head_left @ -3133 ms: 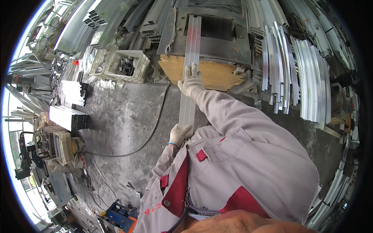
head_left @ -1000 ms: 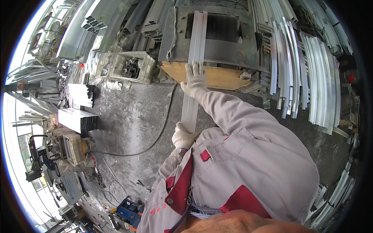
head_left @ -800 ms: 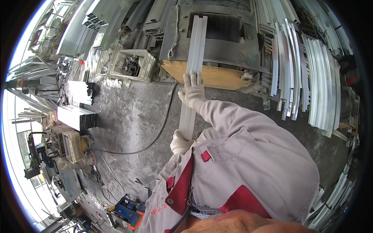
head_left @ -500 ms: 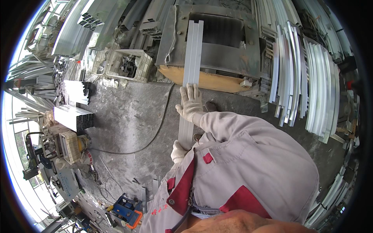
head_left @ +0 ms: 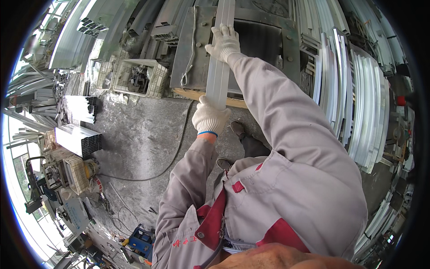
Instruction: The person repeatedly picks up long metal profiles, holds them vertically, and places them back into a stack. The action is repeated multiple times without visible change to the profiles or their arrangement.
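Observation:
A long silver aluminium profile [head_left: 218,83], grooved along its length, stretches away from me over a dark metal cabinet [head_left: 188,47]. My left hand [head_left: 210,116], in a white knitted glove, is closed round its near end. Farther along, my right hand [head_left: 224,42], also gloved, lies flat on top of the profile with fingers stretched and thumb apart. The profile's far end runs out of the picture at the top. A dark rectangular opening [head_left: 262,42] shows in the cabinet beside the profile.
Left of the cabinet stands a white plastic crate [head_left: 160,76] of metal offcuts. Bundled square tubes [head_left: 74,139] lie farther left. Long profiles [head_left: 369,107] are stacked on the right. A cable [head_left: 181,139] curves over the concrete floor. A blue toolbox [head_left: 141,240] sits at lower left.
The profile has slid forward, away from my body, and its far end has left the picture. Both hands have moved forward with it, and my arms now reach out farther.

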The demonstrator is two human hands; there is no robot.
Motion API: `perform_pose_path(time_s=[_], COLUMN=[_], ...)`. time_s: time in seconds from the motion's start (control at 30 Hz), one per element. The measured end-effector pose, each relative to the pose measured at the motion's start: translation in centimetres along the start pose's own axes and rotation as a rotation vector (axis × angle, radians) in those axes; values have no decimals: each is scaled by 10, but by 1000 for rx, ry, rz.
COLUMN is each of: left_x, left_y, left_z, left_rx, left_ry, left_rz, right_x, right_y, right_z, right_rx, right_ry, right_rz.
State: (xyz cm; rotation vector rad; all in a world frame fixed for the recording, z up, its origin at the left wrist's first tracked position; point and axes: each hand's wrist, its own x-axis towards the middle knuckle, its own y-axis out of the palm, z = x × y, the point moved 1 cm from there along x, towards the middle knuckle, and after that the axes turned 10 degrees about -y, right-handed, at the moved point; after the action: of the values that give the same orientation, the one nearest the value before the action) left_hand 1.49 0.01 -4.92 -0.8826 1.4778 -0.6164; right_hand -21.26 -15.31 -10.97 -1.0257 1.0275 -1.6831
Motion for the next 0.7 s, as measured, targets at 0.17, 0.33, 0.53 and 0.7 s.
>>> perform_pose_path(time_s=[0.17,0.33,0.53,0.7], left_x=[-16,-55,-97,-119], left_y=[22,81,124,134], left_z=[29,115,199,244], left_rx=[-9,-53,-42,-28], left_ry=[-37,-44,-51,-64], left_rz=[7,16,45,67], right_x=[-43,-140,-230,-277], right_y=[9,13,21,31], right_z=[20,71,121,151], right_rx=[32,57,95,70], right_ry=[-28,-17,-16,8], right_rz=[-18,8,57,67])
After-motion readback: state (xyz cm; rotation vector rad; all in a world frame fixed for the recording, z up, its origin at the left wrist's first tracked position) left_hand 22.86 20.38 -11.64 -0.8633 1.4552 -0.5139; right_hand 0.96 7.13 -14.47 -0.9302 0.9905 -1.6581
